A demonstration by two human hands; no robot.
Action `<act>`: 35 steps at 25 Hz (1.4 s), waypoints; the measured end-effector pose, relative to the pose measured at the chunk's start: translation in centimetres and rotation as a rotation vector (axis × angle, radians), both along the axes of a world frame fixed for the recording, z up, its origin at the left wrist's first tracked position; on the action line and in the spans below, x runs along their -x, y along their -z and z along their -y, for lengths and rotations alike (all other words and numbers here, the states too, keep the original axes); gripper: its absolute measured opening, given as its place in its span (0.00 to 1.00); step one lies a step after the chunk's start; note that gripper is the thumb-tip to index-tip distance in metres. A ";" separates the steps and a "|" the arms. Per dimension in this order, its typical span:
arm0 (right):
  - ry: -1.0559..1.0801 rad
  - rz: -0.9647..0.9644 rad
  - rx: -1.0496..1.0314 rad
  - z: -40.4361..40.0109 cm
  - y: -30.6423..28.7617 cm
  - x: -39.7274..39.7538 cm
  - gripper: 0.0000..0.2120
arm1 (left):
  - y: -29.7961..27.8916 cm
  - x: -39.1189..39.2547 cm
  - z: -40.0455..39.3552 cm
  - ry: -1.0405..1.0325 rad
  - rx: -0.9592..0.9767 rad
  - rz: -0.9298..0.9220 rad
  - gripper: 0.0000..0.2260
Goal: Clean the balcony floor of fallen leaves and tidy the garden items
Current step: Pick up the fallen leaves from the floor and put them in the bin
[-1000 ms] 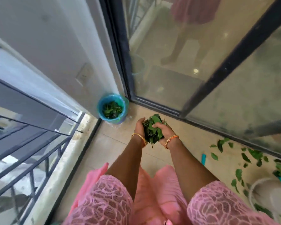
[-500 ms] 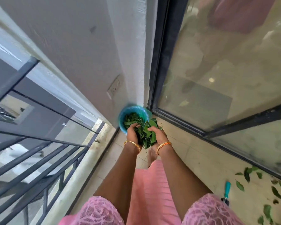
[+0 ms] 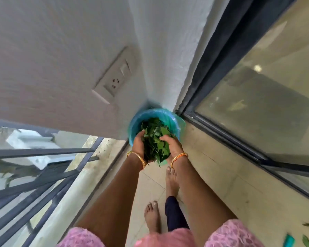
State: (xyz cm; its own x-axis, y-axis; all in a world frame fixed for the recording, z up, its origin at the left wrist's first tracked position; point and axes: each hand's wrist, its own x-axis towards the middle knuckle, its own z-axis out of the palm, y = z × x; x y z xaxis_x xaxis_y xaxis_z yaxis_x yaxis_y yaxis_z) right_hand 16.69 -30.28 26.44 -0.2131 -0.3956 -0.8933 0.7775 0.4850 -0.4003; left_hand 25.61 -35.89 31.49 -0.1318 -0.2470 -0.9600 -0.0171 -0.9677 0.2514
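**Leaves held over the corner bin**

Both hands cup one bunch of green leaves (image 3: 156, 148) between them: the left hand (image 3: 139, 146) curls round its left side, the right hand (image 3: 172, 146) round its right. The bunch sits over the near rim of a blue lined bin (image 3: 175, 120) in the wall corner, with more leaves inside it. A few loose leaves (image 3: 307, 241) lie on the floor at far right
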 end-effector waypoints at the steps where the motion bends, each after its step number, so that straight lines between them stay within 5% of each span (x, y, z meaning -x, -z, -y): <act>1: 0.000 0.006 -0.016 0.7 2.8 0.0 0.28 | 2.0 0.2 0.6 -0.005 -0.006 -0.003 0.21; 5: 0.012 0.047 -0.046 2.5 7.0 0.0 0.25 | 7.1 0.4 1.6 -0.043 -0.030 0.011 0.24; 14: 0.020 0.162 -0.163 1.8 5.2 2.7 0.23 | 7.4 1.5 1.7 -0.044 0.048 0.133 0.21; 16: -0.001 0.136 -0.158 1.4 4.1 3.0 0.22 | 7.8 1.6 1.3 0.074 0.116 0.226 0.19; 19: 0.060 -0.067 -0.160 -0.4 2.1 2.3 0.08 | 7.5 1.8 -0.6 0.270 0.258 0.334 0.06; 22: -0.020 -0.531 -0.330 -4.1 0.7 1.0 0.20 | 6.2 1.2 -4.2 0.483 0.332 0.294 0.08; 24: -0.052 -0.638 -0.379 -7.8 -0.6 0.1 0.22 | 5.0 0.3 -6.9 0.642 0.352 0.280 0.09; 30: 0.007 -0.624 -0.590 -21.4 -3.2 -2.3 0.18 | 2.2 -1.2 -15.9 1.056 0.355 0.321 0.09; 35: 0.026 -0.544 -0.756 -32.6 -3.1 -1.1 0.04 | 2.6 1.4 -24.6 1.608 0.459 0.395 0.08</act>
State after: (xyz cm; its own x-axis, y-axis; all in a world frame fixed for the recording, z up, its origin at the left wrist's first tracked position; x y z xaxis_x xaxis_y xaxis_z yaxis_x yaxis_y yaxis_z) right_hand 17.81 2.35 29.55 -0.6787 0.2609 -0.6865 0.5898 0.7506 -0.2978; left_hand 24.21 -11.26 28.94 -0.2944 -0.3563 -0.8868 -0.9480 0.2261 0.2239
